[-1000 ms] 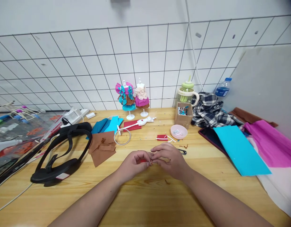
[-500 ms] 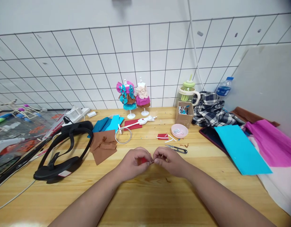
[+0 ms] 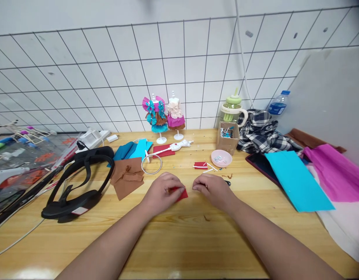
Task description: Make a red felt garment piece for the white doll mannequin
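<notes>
My left hand point(image 3: 164, 191) is closed over a small piece of red paper point(image 3: 183, 193), its corner showing past the thumb. A short gap to the right, my right hand point(image 3: 211, 189) has its fingers curled together; whatever is in them, if anything, is hidden. Behind that hand lies a pair of thread snips point(image 3: 227, 182), with only the dark handle end showing. Just beyond the hands is a small red piece point(image 3: 201, 165) with white strips point(image 3: 208, 170) on and beside it. A pink dish point(image 3: 222, 158) holding small pale bits stands farther back.
Two dressed miniature mannequins point(image 3: 159, 116) stand near the wall. A white glue gun point(image 3: 179, 146) with a coiled cable lies before them. Brown sheets point(image 3: 128, 177) and a black headset strap point(image 3: 80, 186) lie left; a cardboard box point(image 3: 227, 138) and blue sheet point(image 3: 298, 181) are right.
My hands have moved apart from their meeting point. More of the red paper shows at my left hand, and my right hand now covers most of the snips. The view has shifted slightly.
</notes>
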A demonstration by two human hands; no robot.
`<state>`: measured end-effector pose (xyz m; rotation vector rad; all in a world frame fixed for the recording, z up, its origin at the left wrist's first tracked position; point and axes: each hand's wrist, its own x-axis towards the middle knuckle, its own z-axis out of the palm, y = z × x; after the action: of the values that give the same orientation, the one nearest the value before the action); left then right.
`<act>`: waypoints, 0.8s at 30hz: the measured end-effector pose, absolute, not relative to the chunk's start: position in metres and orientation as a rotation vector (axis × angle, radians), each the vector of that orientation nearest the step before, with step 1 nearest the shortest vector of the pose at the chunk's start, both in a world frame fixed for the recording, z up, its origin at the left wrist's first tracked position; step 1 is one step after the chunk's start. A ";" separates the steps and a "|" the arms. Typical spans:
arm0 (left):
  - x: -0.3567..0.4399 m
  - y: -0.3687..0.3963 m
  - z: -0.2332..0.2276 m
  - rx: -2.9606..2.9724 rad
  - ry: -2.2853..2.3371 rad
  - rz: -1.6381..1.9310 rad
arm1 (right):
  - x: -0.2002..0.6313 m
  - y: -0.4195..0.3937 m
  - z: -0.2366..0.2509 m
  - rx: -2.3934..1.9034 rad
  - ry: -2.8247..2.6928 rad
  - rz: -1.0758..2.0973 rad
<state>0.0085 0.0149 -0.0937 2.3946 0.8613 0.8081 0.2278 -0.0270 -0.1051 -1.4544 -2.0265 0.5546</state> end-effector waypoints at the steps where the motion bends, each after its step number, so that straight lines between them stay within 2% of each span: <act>1: 0.007 0.016 -0.094 2.345 0.936 0.835 | 0.228 -0.028 -0.104 -1.485 -2.048 0.472; 5: 0.005 0.017 -0.092 2.174 1.070 0.947 | 0.229 -0.031 -0.101 -1.515 -2.162 0.282; 10: 0.013 0.007 -0.091 2.462 0.982 0.705 | 0.223 -0.035 -0.104 -1.360 -2.246 0.195; 19: 0.023 0.001 -0.101 2.434 0.927 0.680 | 0.227 -0.034 -0.105 -1.248 -2.196 0.326; 24: 0.019 0.006 -0.096 2.301 0.971 0.776 | 0.242 -0.028 -0.100 -1.525 -2.143 0.248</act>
<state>0.0189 0.0055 -0.0957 2.3006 0.9710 0.7764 0.2423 -0.0283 -0.1002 -1.5254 -2.1434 0.2480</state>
